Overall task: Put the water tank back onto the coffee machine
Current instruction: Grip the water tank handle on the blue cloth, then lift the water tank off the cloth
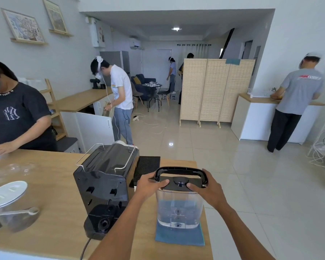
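Left hand [152, 183] and right hand [204, 186] both clamp the lid end of the water tank [179, 203], standing on the blue cloth [180, 236]. Part-full: probably heavy, sloshy, rigid, slick plastic. Carry by handle [180, 170]. Coffee machine [105, 184] just left.

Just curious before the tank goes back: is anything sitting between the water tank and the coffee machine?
In the head view, only the left hand and its forearm cross that gap; below them the counter is bare between the water tank and the coffee machine.
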Tool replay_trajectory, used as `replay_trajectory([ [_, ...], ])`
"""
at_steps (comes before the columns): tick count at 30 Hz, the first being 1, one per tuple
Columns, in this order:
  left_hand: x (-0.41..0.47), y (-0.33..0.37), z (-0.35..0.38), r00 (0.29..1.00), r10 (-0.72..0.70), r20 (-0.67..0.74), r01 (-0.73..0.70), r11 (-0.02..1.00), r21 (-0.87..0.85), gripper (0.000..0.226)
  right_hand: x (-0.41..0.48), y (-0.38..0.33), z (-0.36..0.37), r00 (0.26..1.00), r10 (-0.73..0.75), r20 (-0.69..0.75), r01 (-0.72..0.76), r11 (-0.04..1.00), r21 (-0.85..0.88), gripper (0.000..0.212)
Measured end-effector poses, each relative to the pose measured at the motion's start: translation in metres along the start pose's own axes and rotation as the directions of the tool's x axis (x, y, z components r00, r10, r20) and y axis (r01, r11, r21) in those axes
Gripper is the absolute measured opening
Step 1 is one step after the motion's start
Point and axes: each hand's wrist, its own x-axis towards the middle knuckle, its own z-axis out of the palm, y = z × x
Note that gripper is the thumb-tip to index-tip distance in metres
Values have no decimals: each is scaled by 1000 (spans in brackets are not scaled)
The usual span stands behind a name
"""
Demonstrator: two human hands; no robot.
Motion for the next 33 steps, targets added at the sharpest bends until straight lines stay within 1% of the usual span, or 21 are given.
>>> replay_trajectory([
  [2,0,-2,2,1000,6,-21,-6,1000,-16,61,1,3,0,1000,-7,-16,8,1000,3,74],
  [3,-2,-2,3,999,19,-29,-20,1000,-20,58,1,3,0,1000,-12,-24,12,1000,3,74],
  [6,-4,3,4,996,51,-72,-51,999,-3,36,3,-1,-2,999,-34,-39,35,999,26,69],
  [8,-4,6,4,991,85,-101,-86,996,2,24,5,-5,-4,998,-61,-26,62,998,31,71],
  [9,-3,7,5,988,105,-111,-104,994,12,23,6,-6,-4,997,-69,-19,69,997,32,75],
  [10,-3,8,5,986,125,-115,-123,992,23,25,6,-6,-4,997,-72,-17,73,997,36,78],
  [12,0,7,6,981,155,-120,-152,988,35,38,6,-5,-3,996,-81,-30,82,996,38,80],
  [14,3,7,5,976,173,-129,-169,985,43,50,4,-4,0,994,-92,-54,94,995,37,78],
  [15,5,7,5,974,185,-133,-180,982,49,51,3,-4,1,994,-93,-62,96,995,39,75],
  [17,8,6,5,966,217,-139,-211,976,57,49,3,-4,1,994,-89,-64,92,995,43,67],
  [19,8,4,5,965,209,-160,-205,978,38,47,4,-2,1,995,-86,-57,89,995,54,65],
  [23,8,0,5,966,181,-187,-186,982,-11,44,6,1,1,996,-76,-38,78,996,52,75],
  [26,4,1,9,971,177,-163,-184,982,-30,42,5,0,2,999,-37,-19,38,997,63,82],
  [27,2,3,11,976,169,-137,-177,983,-51,48,4,-1,3,1000,-26,-17,27,997,70,85],
  [30,-9,9,16,990,135,-45,-138,987,-76,82,3,-3,5,1000,-11,-26,13,995,98,90],
  [31,-12,12,18,992,121,-31,-123,988,-91,87,3,-4,5,1000,-7,-29,10,995,102,91],
  [33,-15,15,20,993,110,-41,-114,987,-111,84,4,-4,5,999,-3,-38,7,994,106,92],
])
